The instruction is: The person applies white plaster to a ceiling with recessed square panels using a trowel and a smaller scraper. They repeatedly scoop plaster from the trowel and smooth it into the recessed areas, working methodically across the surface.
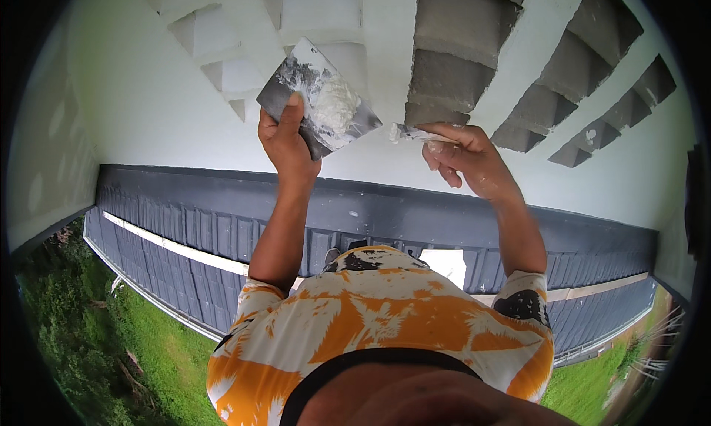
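Note:
My left hand (290,139) grips a dark square plate (274,94) by its lower corner, thumb across the top. A thick mound of white putty (333,106) sits on the plate. In my right hand (474,158) is a putty knife (426,134), its blade pointing left with a dab of white putty at the tip. The knife tip is just right of the plate's right corner, apart from it. Both hands are in front of a white wall (385,37) with recesses. The recesses at the right (463,22) have bare grey faces; those at the left (318,8) are white.
Below the wall runs a dark grey tiled roof (185,230), with a dark flashing strip (355,208) along the wall's foot. A long pale wooden batten (174,246) lies across the tiles. Beyond the roof edge are grass (174,337) and bushes (59,307). A side wall (52,137) stands at the left.

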`<state>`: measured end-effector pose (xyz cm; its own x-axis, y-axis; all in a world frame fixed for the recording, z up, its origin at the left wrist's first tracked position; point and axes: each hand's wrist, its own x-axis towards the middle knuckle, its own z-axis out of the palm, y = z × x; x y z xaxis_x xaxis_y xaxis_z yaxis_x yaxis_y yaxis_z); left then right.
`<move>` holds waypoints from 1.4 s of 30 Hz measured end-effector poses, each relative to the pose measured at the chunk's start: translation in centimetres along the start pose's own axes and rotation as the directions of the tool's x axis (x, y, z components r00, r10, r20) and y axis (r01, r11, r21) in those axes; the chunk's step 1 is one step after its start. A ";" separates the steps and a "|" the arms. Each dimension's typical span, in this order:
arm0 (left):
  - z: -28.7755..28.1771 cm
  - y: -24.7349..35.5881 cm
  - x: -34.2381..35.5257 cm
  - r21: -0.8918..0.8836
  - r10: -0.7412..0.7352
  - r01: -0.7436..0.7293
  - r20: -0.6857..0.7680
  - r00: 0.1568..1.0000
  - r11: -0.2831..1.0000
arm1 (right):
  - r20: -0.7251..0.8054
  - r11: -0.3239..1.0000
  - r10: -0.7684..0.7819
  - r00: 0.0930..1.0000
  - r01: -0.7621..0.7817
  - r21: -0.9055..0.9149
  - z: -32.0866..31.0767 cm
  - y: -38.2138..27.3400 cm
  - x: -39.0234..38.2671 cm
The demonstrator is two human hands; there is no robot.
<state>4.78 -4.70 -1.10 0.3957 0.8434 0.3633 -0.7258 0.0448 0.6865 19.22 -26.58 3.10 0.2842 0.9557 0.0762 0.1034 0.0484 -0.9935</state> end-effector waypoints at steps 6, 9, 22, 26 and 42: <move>-0.4 -1.1 -0.4 -0.094 -0.010 0.007 -0.022 1.000 0.996 | 0.082 0.767 0.204 0.976 -0.211 0.605 3.1 5.0 2.3; -1.2 -0.7 -0.3 -0.127 -0.026 0.025 -0.001 1.000 0.992 | -0.053 0.796 0.192 0.980 -0.124 0.593 3.3 5.0 2.9; -2.4 -1.0 -1.1 -0.213 -0.173 0.142 -0.136 0.975 0.967 | -0.023 0.379 -0.696 0.717 0.339 -0.861 5.8 6.6 4.1; -2.9 -1.0 -1.1 -0.217 -0.210 0.177 -0.141 0.967 0.960 | -0.105 0.549 -0.726 0.680 0.481 -0.683 5.0 6.1 4.3; -3.0 1.5 -1.0 0.137 0.038 -0.019 -0.140 0.989 0.990 | 0.253 -0.109 -0.663 0.705 0.243 -0.964 5.0 2.5 3.8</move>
<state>1.61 -3.90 -2.34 0.2851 0.9110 0.2979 -0.6495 -0.0449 0.7590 15.85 -21.36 0.44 -0.1094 0.7149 0.6906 0.9764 -0.0527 0.2092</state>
